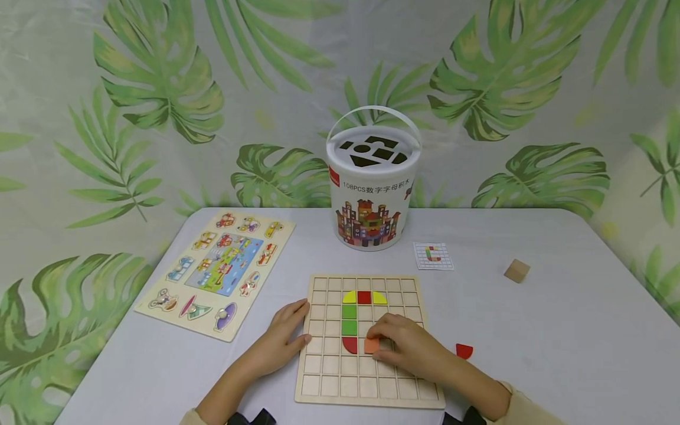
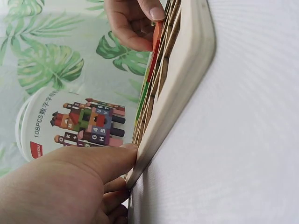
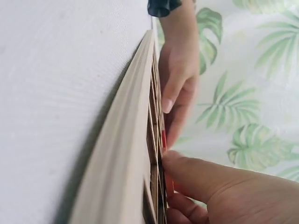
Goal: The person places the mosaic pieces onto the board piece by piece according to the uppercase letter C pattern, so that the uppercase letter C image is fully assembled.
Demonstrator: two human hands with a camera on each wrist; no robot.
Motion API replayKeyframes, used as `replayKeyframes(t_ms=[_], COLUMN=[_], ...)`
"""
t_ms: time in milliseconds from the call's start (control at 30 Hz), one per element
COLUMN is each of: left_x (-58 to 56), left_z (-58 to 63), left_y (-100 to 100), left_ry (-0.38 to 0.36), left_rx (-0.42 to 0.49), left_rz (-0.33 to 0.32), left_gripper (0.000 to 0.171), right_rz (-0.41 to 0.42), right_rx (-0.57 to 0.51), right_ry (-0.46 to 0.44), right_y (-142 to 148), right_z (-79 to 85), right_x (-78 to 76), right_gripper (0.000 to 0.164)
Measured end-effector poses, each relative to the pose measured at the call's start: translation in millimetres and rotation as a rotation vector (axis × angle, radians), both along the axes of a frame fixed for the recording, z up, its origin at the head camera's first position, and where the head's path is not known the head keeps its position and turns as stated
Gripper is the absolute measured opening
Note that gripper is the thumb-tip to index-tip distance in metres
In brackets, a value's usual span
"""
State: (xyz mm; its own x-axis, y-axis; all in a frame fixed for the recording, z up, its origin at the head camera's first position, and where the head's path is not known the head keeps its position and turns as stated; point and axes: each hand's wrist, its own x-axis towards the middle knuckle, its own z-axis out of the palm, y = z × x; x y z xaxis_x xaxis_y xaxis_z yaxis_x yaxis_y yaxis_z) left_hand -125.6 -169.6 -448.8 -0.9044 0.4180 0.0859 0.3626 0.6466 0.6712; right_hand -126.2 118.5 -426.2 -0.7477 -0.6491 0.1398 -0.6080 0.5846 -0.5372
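Note:
A wooden grid board (image 1: 321, 386) lies in front of me. My left hand (image 1: 278, 336) rests at its left edge, thumb and fingers touching the rim with fingers fairly straight. Over a cell right of the red quarter-round piece (image 1: 349, 345), my right hand (image 1: 406, 342) pinches an orange square tile (image 1: 371, 346) between thumb and fingers. Above the red piece run two green squares (image 1: 349, 319). A yellow quarter-round (image 1: 349, 297), a red square (image 1: 363, 297) and another yellow quarter-round (image 1: 379, 297) form the top row. The right wrist view shows the thumb (image 3: 180, 163) close over the grid.
Right of the board lies a loose red quarter-round (image 1: 464, 351). Behind are a pattern card (image 1: 433, 256), a plain wooden block (image 1: 517, 271) and a white lidded bucket (image 1: 374, 200). A vehicle peg puzzle (image 1: 159, 280) lies at left on the white tabletop.

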Motion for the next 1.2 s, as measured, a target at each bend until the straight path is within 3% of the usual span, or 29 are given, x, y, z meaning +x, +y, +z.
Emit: replayKeyframes(t_ms=[567, 700, 967, 1067, 1200], left_x=[0.6, 0.7, 1.4, 1.1, 0.8], left_z=[1.2, 1.3, 2.1, 1.9, 1.3], left_y=[-1, 0, 0, 0, 0], left_ry=[-0.005, -0.008, -0.014, -0.012, -0.008], left_rx=[0.001, 0.002, 0.006, 0.004, 0.001], left_rz=[0.008, 0.008, 0.003, 0.004, 0.006], left_gripper=[0.061, 0.061, 0.06, 0.06, 0.06], right_rz=[-0.035, -0.032, -0.077, -0.103, -0.136], right_rx=[-0.019, 0.013, 0.009, -0.009, -0.028], right_ry=[0.058, 0.027, -0.139, -0.085, 0.052], right_y=[-7, -7, 13, 28, 52], right_z=[-8.2, -4.3, 14.6, 20.9, 25.6], right_x=[1.0, 1.5, 4.4, 6.3, 11.5], right_gripper=[0.015, 0.017, 0.044, 0.046, 0.047])
